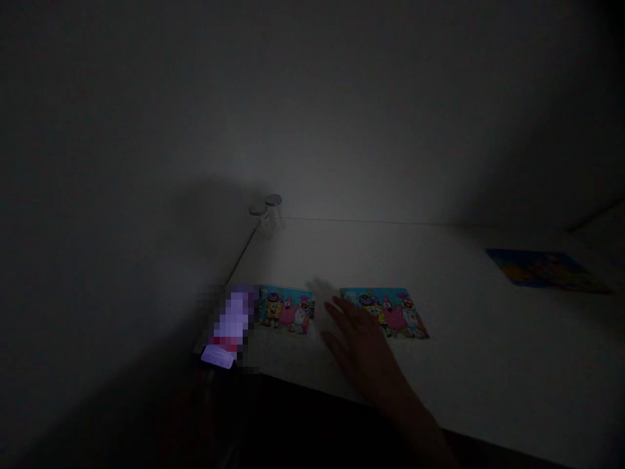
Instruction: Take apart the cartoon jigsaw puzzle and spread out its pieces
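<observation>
A lit phone, its screen mostly blurred into blocks, is at the lower left beside the table's left edge. My left hand is a dim shape at the phone's lower end and seems closed on it; most of the fingers are lost in shadow. My right hand reaches over the table with its fingers spread and holds nothing. Its fingertips cover the left part of a cartoon picture card. A similar cartoon picture card lies between the phone and my right hand.
Two clear jars with metal lids, the nearer-right one a glass jar, stand at the table's back left corner against the wall. A darker picture sheet lies at the right. The white table is dimly lit; its front edge slopes down rightward.
</observation>
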Available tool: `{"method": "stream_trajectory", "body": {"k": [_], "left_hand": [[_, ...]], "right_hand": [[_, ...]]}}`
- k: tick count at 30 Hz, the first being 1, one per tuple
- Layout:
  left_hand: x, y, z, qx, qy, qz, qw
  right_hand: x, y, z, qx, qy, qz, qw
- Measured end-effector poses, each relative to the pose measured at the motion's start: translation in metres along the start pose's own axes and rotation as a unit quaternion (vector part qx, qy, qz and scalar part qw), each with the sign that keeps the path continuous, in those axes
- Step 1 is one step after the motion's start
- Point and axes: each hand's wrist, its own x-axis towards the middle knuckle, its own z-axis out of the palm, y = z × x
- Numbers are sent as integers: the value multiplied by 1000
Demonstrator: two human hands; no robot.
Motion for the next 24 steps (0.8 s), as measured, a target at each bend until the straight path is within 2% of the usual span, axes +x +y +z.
{"method": "stream_trajectory", "body": {"k": [1,3,5,8,11,15,20,24], "left_hand": [[-3,5,11,33,3,98,995],[-5,24,39,61,-84,300,948],[0,50,71,99,-125,371,915],[14,80,113,165,-145,391,894],[23,89,135,202,-167,387,884],[24,90,140,226,-200,389,870],[27,107,142,232,-256,406,846],[37,112,149,203,-260,409,851]], "right_hand": [[-15,18,-2,-36,17,5,999],[-35,50,-3,-95,42,27,994],[-42,72,-3,-136,43,41,989],[-43,88,-7,-177,23,77,981],[-43,92,-9,-189,-2,87,978],[-45,92,-8,-186,-10,90,978],[-45,93,-8,-175,-8,86,981],[-44,93,-9,-164,-1,86,983]]}}
